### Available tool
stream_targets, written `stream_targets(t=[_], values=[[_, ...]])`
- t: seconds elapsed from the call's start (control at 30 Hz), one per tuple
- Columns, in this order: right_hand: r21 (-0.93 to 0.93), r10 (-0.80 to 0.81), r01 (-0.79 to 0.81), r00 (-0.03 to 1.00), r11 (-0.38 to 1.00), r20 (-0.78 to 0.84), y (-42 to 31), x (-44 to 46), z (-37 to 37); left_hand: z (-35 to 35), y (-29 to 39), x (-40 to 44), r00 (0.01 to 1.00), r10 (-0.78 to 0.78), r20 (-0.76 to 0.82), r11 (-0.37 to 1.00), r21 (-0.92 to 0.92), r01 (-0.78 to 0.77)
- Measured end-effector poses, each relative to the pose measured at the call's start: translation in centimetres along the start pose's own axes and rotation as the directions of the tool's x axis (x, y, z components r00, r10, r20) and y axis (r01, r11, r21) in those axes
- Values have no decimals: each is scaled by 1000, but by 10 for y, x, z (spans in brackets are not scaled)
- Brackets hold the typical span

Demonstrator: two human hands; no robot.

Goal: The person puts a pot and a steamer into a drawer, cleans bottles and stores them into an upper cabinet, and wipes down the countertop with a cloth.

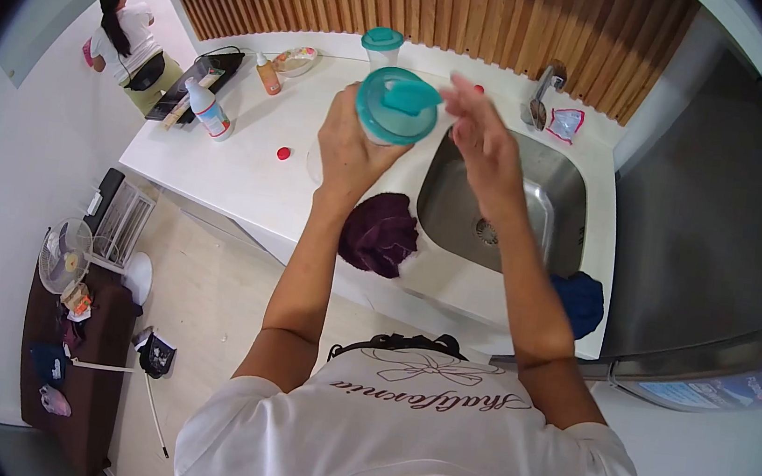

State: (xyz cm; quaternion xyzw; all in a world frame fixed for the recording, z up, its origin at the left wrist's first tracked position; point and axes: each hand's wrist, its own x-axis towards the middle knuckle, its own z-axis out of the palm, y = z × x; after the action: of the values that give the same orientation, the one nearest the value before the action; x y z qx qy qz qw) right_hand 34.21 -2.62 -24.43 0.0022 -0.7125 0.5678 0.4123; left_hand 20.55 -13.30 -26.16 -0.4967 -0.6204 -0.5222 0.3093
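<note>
- Teal-lidded container (pixel 378 117) is, in the head view, held up above the white counter (pixel 220 163), between the slatted wall and the person's body, just to the left of the sink (pixel 448 210).
- As for what is done: its lid (pixel 369 96) sits on top of the container, and I see no gap at the rim. A second teal-lidded cup (pixel 382 43) stands upright behind it on the counter, also covered.
- As for what is left: on the lid there is a teal flap (pixel 409 97), pointing toward the right side, and I cannot tell if it is pressed down fully or is partly lifted. So it seems to me that the handling of this lid is in the middle, not surely finished.
- Left hand (pixel 349 145) is grasping the container by its side, below the lid; the thumb side faces the sink. Its forearm goes almost straight forward from the bent elbow.
- Right hand (pixel 486 156) holds nothing that I can see. Its fingers are extended and somewhat blurred, raised beside the flap; whether a fingertip touches it, I cannot tell. This forearm slants inward, passing over the sink.
- Near the hands, a purple cloth (pixel 381 234) lies at the counter's front edge, a dark blue cloth (pixel 578 304) lies at the right corner, and a small red cap (pixel 283 154) rests to the left. Neither hand is on these things.
</note>
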Motion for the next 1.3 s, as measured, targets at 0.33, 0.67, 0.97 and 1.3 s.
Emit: stream_targets(t=[0.33, 0.67, 0.97, 1.3], values=[[450, 338, -318, 940, 835, 36, -43, 11, -1, 26, 43, -4, 997, 77, 19, 985, -159, -73], [596, 286, -279, 954, 753, 85, -48, 11, -46, 33, 80, 29, 976, -147, 160, 805, -555, 212], [-35, 30, -28, 999, 999, 37, -38, -49, -61, 19, 86, 136, 886, -222, 407, 185, -875, 448], [-145, -287, 264, 942, 954, -177, -110, -18, -73, 1, 148, 177, 827, 262, 497, 222, -865, 449]])
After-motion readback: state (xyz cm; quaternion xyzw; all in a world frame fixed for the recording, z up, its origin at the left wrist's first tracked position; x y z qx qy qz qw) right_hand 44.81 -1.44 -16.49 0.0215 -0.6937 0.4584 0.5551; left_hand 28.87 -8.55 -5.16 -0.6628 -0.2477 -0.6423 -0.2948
